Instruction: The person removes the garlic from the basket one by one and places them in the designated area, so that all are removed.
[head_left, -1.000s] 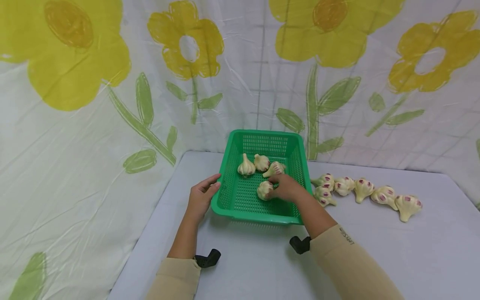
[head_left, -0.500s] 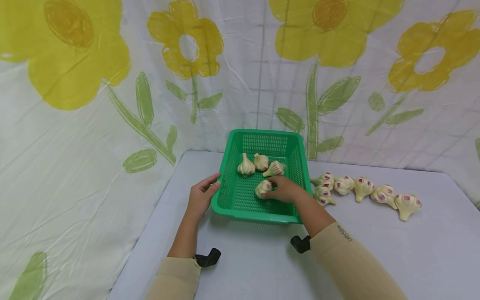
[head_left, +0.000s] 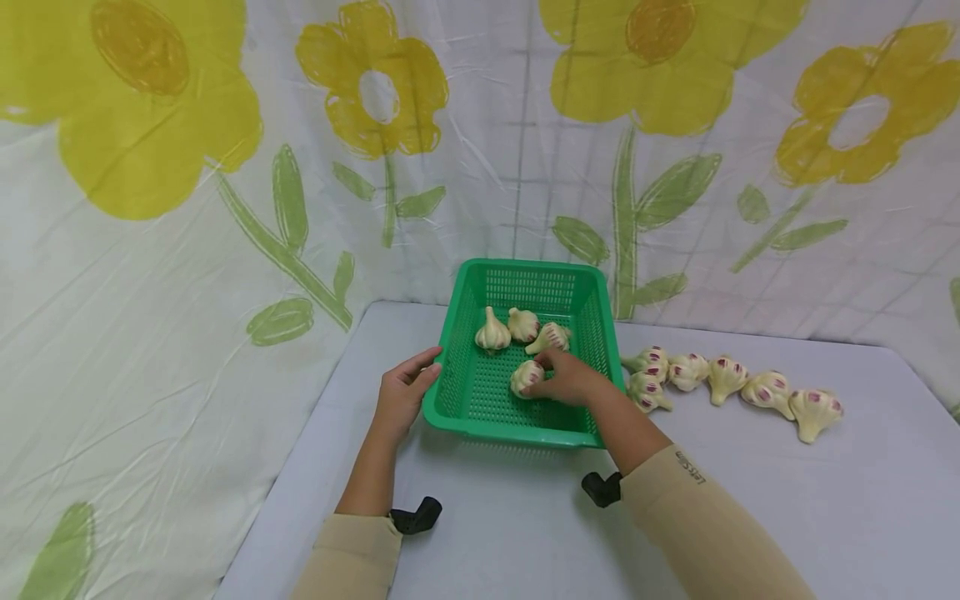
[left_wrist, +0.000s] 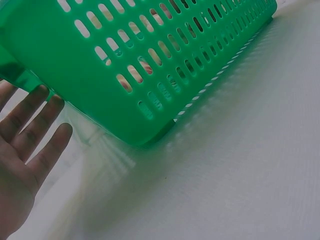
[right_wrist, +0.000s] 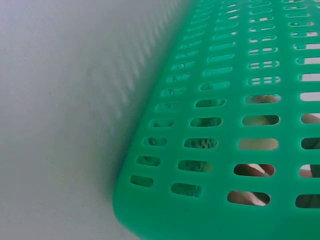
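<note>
A garlic bulb (head_left: 527, 379) is pinched between the thumb and fingers of my right hand (head_left: 568, 380), low inside a green plastic basket (head_left: 501, 434). Behind it in the same basket lie three more bulbs: one garlic bulb with its stem up (head_left: 492, 332), another garlic bulb (head_left: 523, 325) beside it, and a purple-streaked garlic bulb (head_left: 551, 337) just beyond my fingers. At the basket's left rim is my left hand (head_left: 400, 398), its extended fingers (left_wrist: 47, 117) touching the outside of the basket in the left wrist view. Through the slots in the right wrist view, my right hand is mostly hidden.
Several garlic bulbs (head_left: 726, 380) lie in a row on the pale tabletop (head_left: 510, 525), just right of the basket. A white curtain (head_left: 480, 200) printed with yellow flowers hangs behind and to the left. Black wrist devices (head_left: 416, 517) show at both sleeves.
My right hand has shifted the pinched garlic bulb slightly left in the basket over the first half second, and has kept nearly still since. My left hand and the basket stay put.
</note>
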